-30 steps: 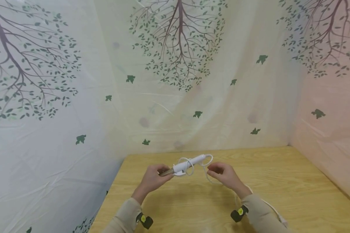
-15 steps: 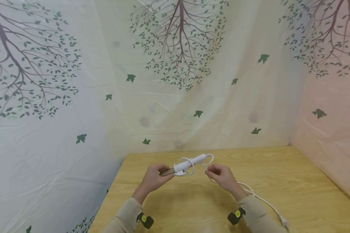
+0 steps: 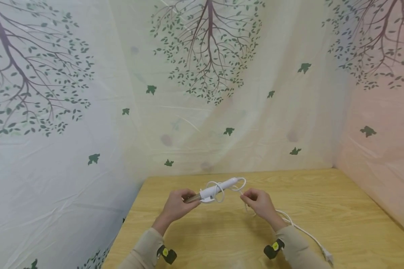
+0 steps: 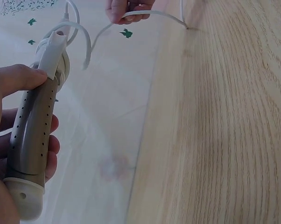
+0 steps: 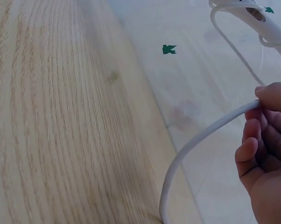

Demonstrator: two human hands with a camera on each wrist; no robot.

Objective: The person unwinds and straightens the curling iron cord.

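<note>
My left hand [image 3: 176,205] grips a curling iron [image 3: 219,189] by its barrel and holds it tilted above the table. In the left wrist view the bronze barrel [image 4: 30,126] has rows of small holes and a white end cap [image 4: 26,200]; the thumb lies by the white clamp lever [image 4: 53,53]. Loops of white cord [image 4: 88,42] wind around the handle. To the right, my right hand [image 3: 260,204] pinches this cord between thumb and index finger. Seen from the right wrist, the cord [image 5: 191,140] bends from those fingertips down toward the tabletop.
The rest of the cord runs past the right forearm over the wooden table [image 3: 215,239] to a white plug [image 3: 328,257] at the right front. A pale curtain [image 3: 195,149] printed with trees and leaves surrounds the table's back and sides.
My right hand has gone from loose fingers beside the cord to pinching it, then shifted slightly right with it. The cord on the table has shifted too. The left hand and curling iron stay put.
</note>
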